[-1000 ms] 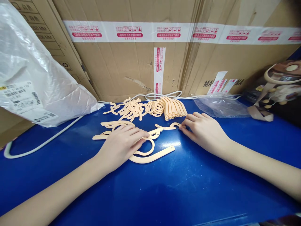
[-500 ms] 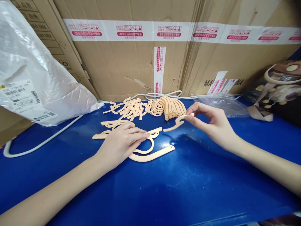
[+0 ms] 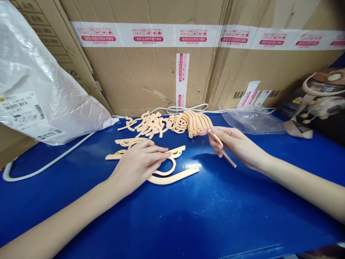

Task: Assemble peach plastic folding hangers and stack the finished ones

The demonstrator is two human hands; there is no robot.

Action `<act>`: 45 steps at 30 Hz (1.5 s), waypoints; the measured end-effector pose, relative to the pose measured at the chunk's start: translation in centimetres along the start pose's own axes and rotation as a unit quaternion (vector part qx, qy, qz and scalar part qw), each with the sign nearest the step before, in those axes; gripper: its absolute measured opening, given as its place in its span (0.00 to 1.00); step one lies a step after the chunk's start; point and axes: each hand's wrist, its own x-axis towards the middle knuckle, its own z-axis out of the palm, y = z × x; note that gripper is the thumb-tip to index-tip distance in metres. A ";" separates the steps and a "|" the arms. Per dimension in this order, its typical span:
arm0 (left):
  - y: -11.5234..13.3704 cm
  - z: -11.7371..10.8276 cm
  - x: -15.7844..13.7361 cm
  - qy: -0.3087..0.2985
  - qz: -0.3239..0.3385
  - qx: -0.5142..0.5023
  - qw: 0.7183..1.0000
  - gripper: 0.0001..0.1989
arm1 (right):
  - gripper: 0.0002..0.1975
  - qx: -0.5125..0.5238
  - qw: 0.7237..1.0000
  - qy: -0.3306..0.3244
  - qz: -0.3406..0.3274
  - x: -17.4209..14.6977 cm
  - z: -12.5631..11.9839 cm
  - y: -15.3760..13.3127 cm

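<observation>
- Blue counter (image 3: 188, 223), cardboard box (image 3: 145, 75) at far side.
- Right hand (image 3: 234, 144) pinches a beige hook (image 3: 216, 138).
- Left hand (image 3: 141, 160), half curled, rests over curved hanger parts (image 3: 175, 177); grip unclear.

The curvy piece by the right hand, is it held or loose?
Held: the right hand pinches the curvy piece near one end; the other sticks out below.
</observation>
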 end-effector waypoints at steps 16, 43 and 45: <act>4.1 0.3 -0.1 -0.128 0.024 -0.082 0.988 0.10 | 0.17 -0.430 0.896 -0.058 -0.093 -1.7 2.2 -0.7; 4.0 -0.4 0.0 -0.120 -0.049 -0.189 0.973 0.06 | 0.12 -0.426 0.893 -0.126 -0.074 -1.8 2.7 -0.4; 4.0 -0.4 0.0 -0.123 -0.043 -0.180 0.975 0.06 | 0.13 -0.415 0.899 -0.122 -0.068 -1.8 2.7 -0.4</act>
